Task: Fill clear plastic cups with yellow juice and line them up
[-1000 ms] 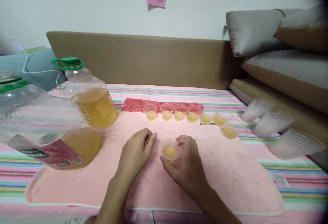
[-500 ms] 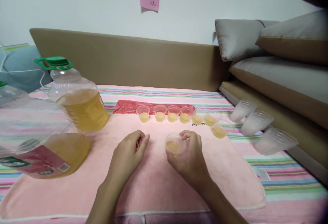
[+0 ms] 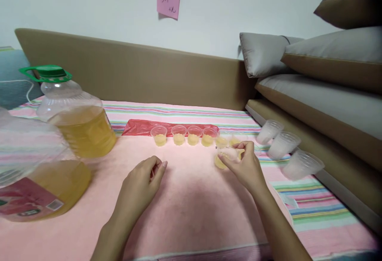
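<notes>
My right hand (image 3: pixel 243 169) grips a small clear plastic cup (image 3: pixel 220 161) of pale yellow liquid between thumb and fingers, just in front of the right part of a row of similar cups. The fingers hide part of the held cup. Among the row are one cup (image 3: pixel 160 139) at the left end and another cup (image 3: pixel 194 138) near the middle, each with some yellow liquid. My left hand (image 3: pixel 145 181) is over the pink cloth (image 3: pixel 185 201), fingers loosely curled in, with nothing visible in it.
A large green-capped jug (image 3: pixel 85 133) of yellow liquid stands at left, with a second jug (image 3: pixel 74 189) nearer. A red plastic bag (image 3: pixel 137 127) lies behind the cups. Stacked empty cups (image 3: pixel 301 165) lean at right, beside cushions (image 3: pixel 322 94).
My right hand has carried the cup rightward and away from me, towards the row. My left hand keeps its curled pose. The view has shifted slightly to the right.
</notes>
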`<state>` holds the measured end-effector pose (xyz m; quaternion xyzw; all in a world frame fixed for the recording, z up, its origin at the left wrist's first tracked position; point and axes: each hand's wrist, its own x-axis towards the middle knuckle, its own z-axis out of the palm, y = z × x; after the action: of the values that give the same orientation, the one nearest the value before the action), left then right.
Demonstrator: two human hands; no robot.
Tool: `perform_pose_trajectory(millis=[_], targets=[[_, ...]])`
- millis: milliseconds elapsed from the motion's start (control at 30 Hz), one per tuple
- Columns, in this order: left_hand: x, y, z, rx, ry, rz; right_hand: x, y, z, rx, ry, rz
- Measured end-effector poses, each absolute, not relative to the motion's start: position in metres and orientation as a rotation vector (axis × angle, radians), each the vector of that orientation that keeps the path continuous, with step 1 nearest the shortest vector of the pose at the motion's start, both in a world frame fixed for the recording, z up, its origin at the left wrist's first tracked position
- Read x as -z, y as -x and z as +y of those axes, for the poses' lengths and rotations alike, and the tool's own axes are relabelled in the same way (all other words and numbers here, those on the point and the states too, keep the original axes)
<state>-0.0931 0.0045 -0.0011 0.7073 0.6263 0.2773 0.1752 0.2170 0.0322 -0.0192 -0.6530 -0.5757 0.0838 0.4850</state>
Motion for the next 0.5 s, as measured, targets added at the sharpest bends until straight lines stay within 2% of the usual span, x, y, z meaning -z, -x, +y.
perform_pose_trajectory(millis=[100, 333, 500], targets=[[0.002, 0.092, 0.005, -0.781, -2.002, 1.768, 0.021, -0.228, 0.038, -0.248, 1.677, -1.392], [0.002, 0.094, 0.004, -0.795, -1.998, 1.768, 0.026, -0.237, 0.051, -0.008, 1.764, -1.455], [0.000, 0.094, 0.003, -0.780, -1.991, 1.775, 0.028, -0.237, 0.055, 0.041, 1.855, -1.447]])
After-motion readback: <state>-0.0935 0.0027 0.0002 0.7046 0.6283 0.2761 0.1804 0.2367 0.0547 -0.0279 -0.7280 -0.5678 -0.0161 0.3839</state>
